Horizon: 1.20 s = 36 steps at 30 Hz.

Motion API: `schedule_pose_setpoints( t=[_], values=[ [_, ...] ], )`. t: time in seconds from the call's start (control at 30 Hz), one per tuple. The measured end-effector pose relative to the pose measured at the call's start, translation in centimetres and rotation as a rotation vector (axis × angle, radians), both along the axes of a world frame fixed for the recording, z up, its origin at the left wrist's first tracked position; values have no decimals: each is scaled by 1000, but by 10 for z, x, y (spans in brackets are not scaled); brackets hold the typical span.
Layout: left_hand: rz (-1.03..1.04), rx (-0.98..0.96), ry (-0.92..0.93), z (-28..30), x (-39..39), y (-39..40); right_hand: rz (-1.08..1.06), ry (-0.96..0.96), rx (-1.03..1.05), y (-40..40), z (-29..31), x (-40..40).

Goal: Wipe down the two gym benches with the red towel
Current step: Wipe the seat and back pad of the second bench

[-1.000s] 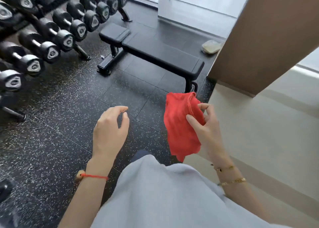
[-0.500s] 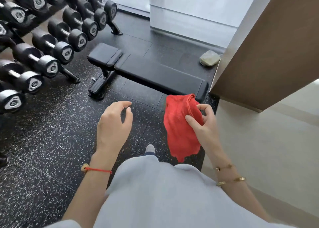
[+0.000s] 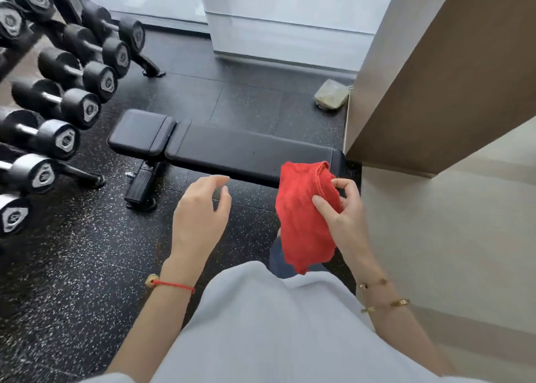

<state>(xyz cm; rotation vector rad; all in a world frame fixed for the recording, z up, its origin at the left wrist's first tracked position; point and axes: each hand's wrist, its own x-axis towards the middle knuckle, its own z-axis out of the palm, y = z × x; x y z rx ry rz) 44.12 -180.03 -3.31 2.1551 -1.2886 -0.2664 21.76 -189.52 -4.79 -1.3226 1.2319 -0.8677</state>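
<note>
A: Right hand (image 3: 346, 217) is pinching the red towel (image 3: 304, 217) at center-right of the frame, hanging free. Left hand (image 3: 200, 217) is hovering relaxed, holding nothing.

B: I am thinking: bunch it flat, wipe the bench (image 3: 232, 150) from one end w/ overlapping strokes.

A: Am counting 1 bench, 1 towel, approx. nine dumbbells (image 3: 66, 104) upper left.

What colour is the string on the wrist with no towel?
Red, with a small tan bead. The string circles the left wrist, seen in the head view.
</note>
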Motion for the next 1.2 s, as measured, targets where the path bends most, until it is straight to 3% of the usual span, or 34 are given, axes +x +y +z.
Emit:
schedule_pose_setpoints(
  t=[0.37,0.6,0.9,1.2],
  values=[
    [-63,4,13,-35,34,-168,-82,-55,179,-155,-32,43],
    [-165,48,-11,-97,45,-259,-92,35,220,-240,-87,66],
    [-246,121,-20,-257,62,-327,-163,85,201,-294,-238,93],
    [-286,77,-113,-459,80,-350,-132,237,-28,-336,-426,94]
  ],
)
